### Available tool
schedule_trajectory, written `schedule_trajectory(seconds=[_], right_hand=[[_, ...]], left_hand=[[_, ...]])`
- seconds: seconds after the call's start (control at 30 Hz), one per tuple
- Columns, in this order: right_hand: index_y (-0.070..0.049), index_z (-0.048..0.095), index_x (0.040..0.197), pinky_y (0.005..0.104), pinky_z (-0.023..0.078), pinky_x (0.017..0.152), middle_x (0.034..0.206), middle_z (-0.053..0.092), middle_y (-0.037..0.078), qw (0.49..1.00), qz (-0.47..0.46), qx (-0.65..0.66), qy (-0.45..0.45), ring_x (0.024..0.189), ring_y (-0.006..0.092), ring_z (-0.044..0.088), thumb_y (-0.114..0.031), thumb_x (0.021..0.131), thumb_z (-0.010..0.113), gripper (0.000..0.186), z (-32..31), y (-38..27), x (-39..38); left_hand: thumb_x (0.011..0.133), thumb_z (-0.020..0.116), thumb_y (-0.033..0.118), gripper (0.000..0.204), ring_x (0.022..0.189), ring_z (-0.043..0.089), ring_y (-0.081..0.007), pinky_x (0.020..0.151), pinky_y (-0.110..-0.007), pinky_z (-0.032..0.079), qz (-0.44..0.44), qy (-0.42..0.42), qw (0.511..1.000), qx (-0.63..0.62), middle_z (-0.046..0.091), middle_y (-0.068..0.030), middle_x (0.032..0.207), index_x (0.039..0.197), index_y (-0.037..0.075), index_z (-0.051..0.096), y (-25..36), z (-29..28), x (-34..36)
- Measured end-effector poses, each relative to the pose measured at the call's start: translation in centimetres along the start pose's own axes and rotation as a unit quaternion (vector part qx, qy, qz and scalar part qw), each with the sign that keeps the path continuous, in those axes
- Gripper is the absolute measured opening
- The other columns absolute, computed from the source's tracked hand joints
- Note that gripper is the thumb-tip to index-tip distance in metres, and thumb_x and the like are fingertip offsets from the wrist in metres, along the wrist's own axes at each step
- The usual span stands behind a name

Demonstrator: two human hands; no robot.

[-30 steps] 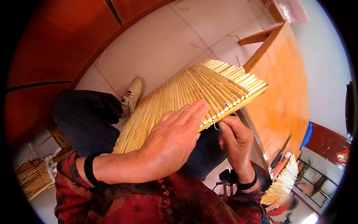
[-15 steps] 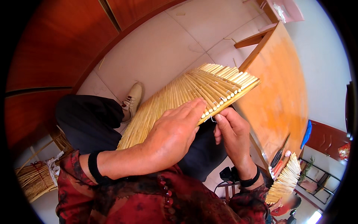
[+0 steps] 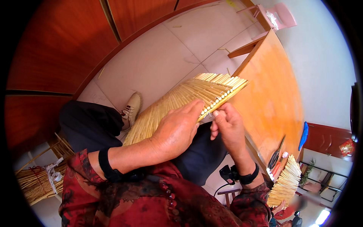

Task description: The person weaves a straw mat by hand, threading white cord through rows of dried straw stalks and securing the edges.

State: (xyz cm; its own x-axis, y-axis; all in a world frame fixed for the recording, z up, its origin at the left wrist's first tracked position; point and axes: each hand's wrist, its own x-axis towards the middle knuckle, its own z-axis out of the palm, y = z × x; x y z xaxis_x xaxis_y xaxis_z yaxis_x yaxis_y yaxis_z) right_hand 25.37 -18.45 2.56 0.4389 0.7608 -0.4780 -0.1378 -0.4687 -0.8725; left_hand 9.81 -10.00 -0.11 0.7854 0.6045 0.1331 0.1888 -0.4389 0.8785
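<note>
Slanting toward far right: a stalk mat (image 3: 166,104) under the left hand (image 3: 176,125).
That palm lies flat; the right hand (image 3: 231,123), nearer its right edge, pinches white thread (image 3: 210,114).

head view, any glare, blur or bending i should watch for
Head view: fisheye bowing in the wooden table, black rim all round; head view: glare in a white patch lower right; head view: a smudgy blur over another person there, while the stalk mat looks fairly sharp.
</note>
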Motion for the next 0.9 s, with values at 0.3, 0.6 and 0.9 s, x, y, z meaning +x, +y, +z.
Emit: schedule_trajectory(seconds=[0.3, 0.6, 0.9], right_hand=[[0.003, 0.050, 0.097, 0.0224, 0.045, 0.043, 0.061, 0.053, 0.003, 0.999, 0.003, 0.038, 0.016, 0.047, 0.0088, 0.049, -0.013, 0.093, 0.057, 0.018, 0.9, -0.7, 0.5], [0.001, 0.049, 0.093, 0.0228, 0.041, 0.039, 0.064, 0.049, 0.002, 0.995, 0.010, 0.078, 0.059, 0.046, 0.0075, 0.045, -0.018, 0.090, 0.061, 0.023, 1.5, -0.4, 1.5], [0.000, 0.048, 0.091, 0.0268, 0.049, 0.042, 0.068, 0.053, 0.005, 0.987, 0.026, 0.147, 0.063, 0.048, 0.0107, 0.051, -0.022, 0.091, 0.061, 0.025, 1.1, 0.0, 2.7]], left_hand=[[0.082, 0.059, 0.003, 0.052, 0.118, 0.050, -0.0392, 0.098, -0.042, 0.043, -0.053, -0.060, 0.997, 0.003, 0.048, -0.0235, 0.133, 0.131, -0.001, 0.044, 0.0, 0.0, 0.7], [0.077, 0.056, -0.001, 0.041, 0.101, 0.055, -0.0419, 0.082, -0.049, 0.046, 0.006, 0.003, 1.000, 0.007, 0.055, -0.0223, 0.111, 0.117, -0.003, 0.045, -0.2, 1.0, 1.3], [0.078, 0.056, -0.003, 0.049, 0.100, 0.055, -0.0442, 0.081, -0.046, 0.047, -0.057, -0.066, 0.996, 0.009, 0.056, -0.0244, 0.114, 0.125, 0.001, 0.045, -0.7, 1.3, 2.4]])
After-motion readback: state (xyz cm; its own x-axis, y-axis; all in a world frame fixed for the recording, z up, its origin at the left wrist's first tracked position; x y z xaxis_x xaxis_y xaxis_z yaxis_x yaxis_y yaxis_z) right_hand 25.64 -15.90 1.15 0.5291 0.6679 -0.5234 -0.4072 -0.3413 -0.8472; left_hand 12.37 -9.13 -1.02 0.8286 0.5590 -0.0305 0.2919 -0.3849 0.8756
